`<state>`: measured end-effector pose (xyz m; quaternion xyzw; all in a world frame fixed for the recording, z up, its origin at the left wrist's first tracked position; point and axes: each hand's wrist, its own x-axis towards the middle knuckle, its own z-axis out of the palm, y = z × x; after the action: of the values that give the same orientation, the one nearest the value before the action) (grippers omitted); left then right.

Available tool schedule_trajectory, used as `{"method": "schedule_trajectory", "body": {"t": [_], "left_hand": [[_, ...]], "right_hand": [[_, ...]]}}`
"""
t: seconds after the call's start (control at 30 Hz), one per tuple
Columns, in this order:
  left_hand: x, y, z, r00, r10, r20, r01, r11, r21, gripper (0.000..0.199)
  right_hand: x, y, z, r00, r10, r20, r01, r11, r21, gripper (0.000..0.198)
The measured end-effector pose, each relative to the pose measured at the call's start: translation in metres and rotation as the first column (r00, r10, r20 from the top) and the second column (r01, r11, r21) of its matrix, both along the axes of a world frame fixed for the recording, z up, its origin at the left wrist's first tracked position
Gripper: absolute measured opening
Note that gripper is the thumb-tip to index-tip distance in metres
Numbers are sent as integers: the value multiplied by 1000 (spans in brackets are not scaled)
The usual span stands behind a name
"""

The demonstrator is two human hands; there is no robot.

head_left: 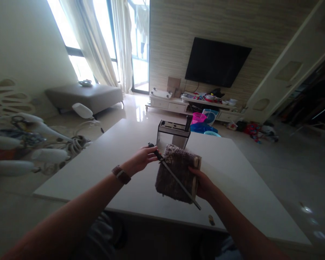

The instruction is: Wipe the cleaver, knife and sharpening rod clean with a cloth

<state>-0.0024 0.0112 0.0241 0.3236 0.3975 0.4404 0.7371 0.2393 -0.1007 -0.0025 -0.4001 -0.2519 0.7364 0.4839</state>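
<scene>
My left hand (143, 158) is closed around the black handle of a honing steel (181, 185). The long grey rod slants down to the right across the front of a brown, fuzzy cloth (171, 180). That cloth is folded into a thick pad, and my right hand (204, 183) grips its right edge with the thumb in front; the other fingers are hidden behind it. Just beyond the cloth stands a knife block (173, 125) with clear sides and a dark slotted top. One black-handled knife (189, 122) sits upright in its right end.
A white table (116, 162) carries all this, with a small brownish item (211, 220) near its front edge. White lamp-like parts and cables (78, 144) lie to the left. Past the table are blue and pink baskets (199, 117) and a low TV cabinet (176, 107).
</scene>
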Motion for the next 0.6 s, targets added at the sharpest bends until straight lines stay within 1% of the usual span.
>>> {"method": "schedule_trajectory", "body": {"t": [0.07, 0.1, 0.13, 0.2, 0.27, 0.33, 0.37, 0.43, 0.5, 0.57, 0.6], "left_hand": [[-8, 0, -1, 1000, 2, 13, -2, 1000, -20, 9], [-10, -2, 0, 999, 19, 28, -19, 999, -28, 10], [-12, -4, 0, 998, 45, 50, -43, 998, -35, 11], [-12, -11, 0, 987, 114, 111, -108, 993, -53, 15], [-10, -19, -2, 969, 178, 170, -169, 983, -69, 19], [-7, -27, -7, 959, 203, 197, -194, 979, -65, 20], [-7, -29, -10, 963, 193, 189, -186, 981, -56, 18], [-8, -32, -16, 984, 125, 129, -123, 992, -27, 16], [-12, -32, -19, 1000, 12, 22, -13, 1000, 25, 23], [-18, -30, -19, 986, -121, -116, 136, 982, 131, 29], [-21, -29, -18, 965, -179, -192, 217, 956, 196, 29]], "right_hand": [[-2, 2, -1, 1000, 12, -7, -13, 995, -104, 27], [-2, 4, -1, 1000, 5, -19, -7, 991, -132, 29], [-3, 4, 0, 999, -12, -41, 6, 991, -135, 30], [-4, 5, 3, 992, -49, -112, 38, 994, -103, 35], [-5, 6, 8, 976, -87, -198, 81, 996, -42, 41], [-4, 7, 14, 957, -133, -260, 141, 990, 15, 42], [-2, 7, 16, 948, -158, -277, 173, 984, 31, 40], [2, 8, 20, 935, -201, -294, 222, 974, 40, 37], [9, 7, 22, 931, -211, -299, 235, 971, 45, 36], [16, 6, 23, 933, -183, -309, 214, 974, 69, 38], [19, 4, 23, 935, -161, -316, 199, 976, 93, 38]]}}
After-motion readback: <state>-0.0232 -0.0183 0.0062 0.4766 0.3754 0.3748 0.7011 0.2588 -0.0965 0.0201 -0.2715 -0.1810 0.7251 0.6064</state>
